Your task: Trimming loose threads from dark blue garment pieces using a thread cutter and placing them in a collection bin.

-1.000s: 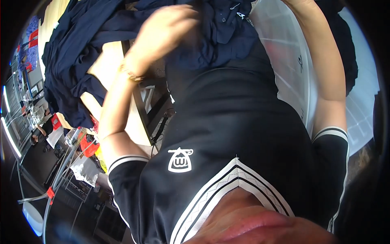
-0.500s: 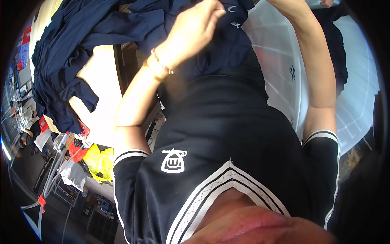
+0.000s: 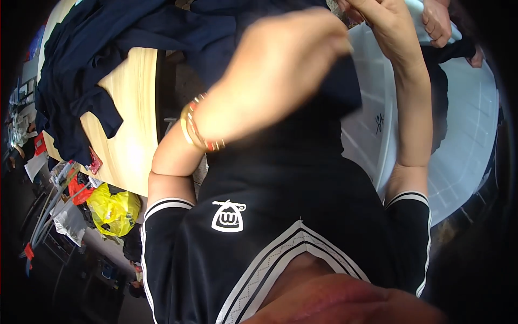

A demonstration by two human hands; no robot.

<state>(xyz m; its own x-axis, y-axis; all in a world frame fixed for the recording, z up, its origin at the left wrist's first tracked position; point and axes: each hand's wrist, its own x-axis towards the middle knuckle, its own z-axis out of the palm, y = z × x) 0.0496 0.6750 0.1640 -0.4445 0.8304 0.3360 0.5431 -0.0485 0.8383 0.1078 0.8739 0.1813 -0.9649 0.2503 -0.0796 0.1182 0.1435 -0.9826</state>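
Note:
My left hand (image 3: 283, 73), with bracelets at its wrist, is raised over my lap and smeared by motion. Its fingers look pressed together; what they hold, if anything, cannot be made out. Up at the top edge, my right hand (image 3: 384, 24) is closed with bent fingers, partly cut off by the frame, and anything in it is too small to name. Behind and below the left hand, navy fabric (image 3: 345, 86) hangs over my lap. More navy cloth, seemingly garments (image 3: 135, 27), lies heaped on the wooden table (image 3: 137, 108) to the left.
At my right stands a large white plastic tub (image 3: 464, 146) with dark cloth (image 3: 438, 81) in it. Another person's hand (image 3: 436, 24) is at its far side, near a second hand (image 3: 476, 56). A yellow plastic bag (image 3: 113, 208) sits beyond the table's near edge.
My left hand has moved right and closer to the camera. The right hand has come lower into view. Another person's hands now show more fully beside the tub.

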